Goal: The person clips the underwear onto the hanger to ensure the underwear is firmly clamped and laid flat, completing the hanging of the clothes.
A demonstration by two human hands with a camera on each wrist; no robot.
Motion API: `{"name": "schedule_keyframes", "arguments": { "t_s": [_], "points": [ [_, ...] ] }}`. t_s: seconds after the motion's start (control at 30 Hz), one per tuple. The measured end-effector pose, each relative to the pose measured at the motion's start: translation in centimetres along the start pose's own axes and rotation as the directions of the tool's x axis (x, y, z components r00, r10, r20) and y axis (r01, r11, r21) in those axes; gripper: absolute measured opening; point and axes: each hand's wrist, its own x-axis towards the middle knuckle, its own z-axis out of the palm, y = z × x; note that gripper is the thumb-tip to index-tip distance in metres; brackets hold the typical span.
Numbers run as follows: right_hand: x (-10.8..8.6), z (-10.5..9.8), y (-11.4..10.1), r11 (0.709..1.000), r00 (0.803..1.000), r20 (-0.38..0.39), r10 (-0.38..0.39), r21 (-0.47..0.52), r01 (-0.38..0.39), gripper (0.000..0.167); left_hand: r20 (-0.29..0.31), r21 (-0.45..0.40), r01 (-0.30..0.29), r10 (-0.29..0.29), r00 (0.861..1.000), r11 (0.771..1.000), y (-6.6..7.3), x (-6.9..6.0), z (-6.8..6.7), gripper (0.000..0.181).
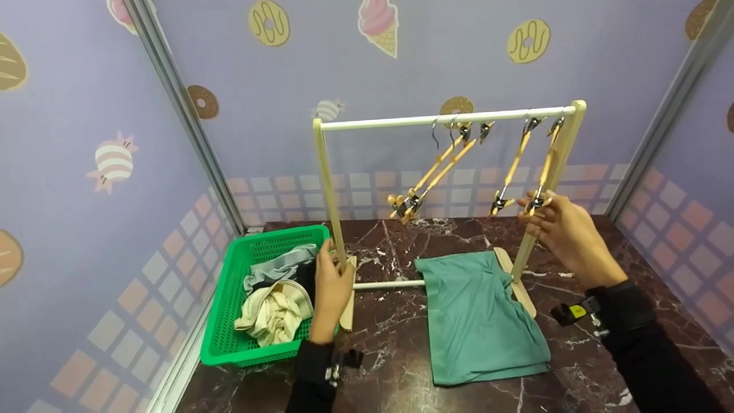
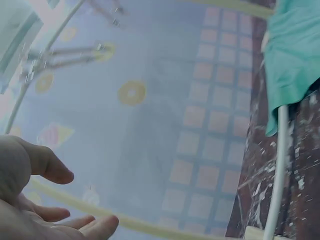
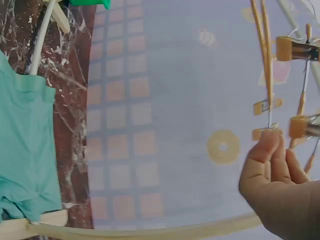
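My right hand [image 1: 565,232] is raised at the rightmost clip hanger [image 1: 549,155], its bent fingers beside the near clip [image 1: 537,204]. In the right wrist view, the thumb and fingertips of that hand [image 3: 275,175] come close together near blurred clips [image 3: 304,127]; whether they pinch one cannot be made out. Beside the left post [image 1: 328,189] of the wooden rack, my left hand [image 1: 332,287] has its fingers loosely extended. Nothing is held in the left hand [image 2: 55,200] in the left wrist view. A green garment [image 1: 481,321] lies flat across the rack's lower bar.
Several clip hangers hang from the white top rail [image 1: 390,122], including a pair left of the right-hand ones [image 1: 441,166]. A green basket [image 1: 226,321] stands at the left, with a cream cloth [image 1: 275,315] and a grey-blue cloth [image 1: 287,264] inside. The tabletop [image 1: 390,355] is dark marbled.
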Motion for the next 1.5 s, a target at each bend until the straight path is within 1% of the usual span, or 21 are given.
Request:
{"name": "schedule_keyframes", "arguments": {
  "t_s": [0.07,0.13,0.2,0.27,0.37,0.47,0.57,0.67,0.8,0.93,1.0,1.1,1.23,1.37,1.5],
  "points": [
    [0.1,0.2,-0.6,1.000,1.000,0.019,0.020,0.008,-0.021,0.032,0.010,0.020,0.018,-0.018,1.000,1.000,-0.2,1.2,-0.2,0.068],
    [0.2,0.2,-0.9,0.998,0.999,0.038,0.034,0.048,-0.036,0.028,0.009,0.066,0.017,-0.018,1.000,0.998,-0.6,2.3,0.0,0.067],
    [0.4,0.1,-1.0,0.994,0.997,0.063,0.038,0.097,-0.044,0.025,0.013,0.111,0.012,-0.014,1.000,0.994,-1.0,3.1,0.3,0.067],
    [0.6,0.0,-1.0,0.989,0.996,0.086,0.034,0.137,-0.046,0.025,0.014,0.136,-0.001,-0.001,1.000,0.991,-1.5,3.7,0.7,0.067],
    [0.8,0.0,-1.1,0.985,0.996,0.082,0.023,0.170,-0.037,0.025,0.011,0.148,-0.014,0.013,1.000,0.989,-2.0,4.0,1.0,0.068],
    [1.0,0.1,-1.4,0.979,0.999,0.031,0.017,0.201,-0.023,0.021,0.008,0.139,-0.026,0.025,1.000,0.990,-2.2,4.1,1.2,0.069],
    [0.9,0.1,-1.8,0.971,1.000,-0.009,0.003,0.239,-0.001,0.018,0.028,0.134,-0.040,0.036,0.999,0.990,-2.2,4.1,1.1,0.069],
    [0.8,0.2,-2.1,0.958,1.000,-0.003,-0.016,0.285,0.016,0.016,0.060,0.132,-0.046,0.038,0.997,0.990,-2.0,4.1,1.1,0.069],
    [0.9,0.5,-2.5,0.945,0.999,0.026,-0.032,0.327,0.022,0.017,0.077,0.121,-0.036,0.027,0.997,0.992,-2.2,4.1,1.0,0.069],
    [0.8,0.8,-2.7,0.940,0.998,0.051,-0.046,0.340,0.026,0.018,0.073,0.109,-0.017,0.009,0.997,0.994,-2.4,4.3,0.8,0.065],
    [0.7,1.0,-2.9,0.939,0.996,0.065,-0.054,0.343,0.028,0.017,0.060,0.114,-0.021,0.014,0.998,0.993,-2.4,4.7,0.7,0.059],
    [0.2,1.2,-3.0,0.940,0.994,0.083,-0.077,0.339,0.045,0.018,0.042,0.136,-0.041,0.036,0.998,0.990,-2.5,5.8,0.4,0.047],
    [-0.6,1.5,-2.8,0.952,0.986,0.121,-0.111,0.299,0.070,0.020,0.035,0.203,-0.067,0.062,0.997,0.977,-2.5,6.9,-0.1,0.036],
    [-1.9,1.6,-2.4,0.968,0.982,0.150,-0.117,0.239,0.079,0.019,0.023,0.253,-0.104,0.102,0.995,0.962,-2.8,7.2,-0.4,0.031],
    [-3.7,1.4,-2.1,0.972,0.983,0.139,-0.121,0.218,0.089,0.019,0.006,0.234,-0.161,0.164,0.986,0.959,-3.1,7.2,-0.5,0.029]
  ]
}}
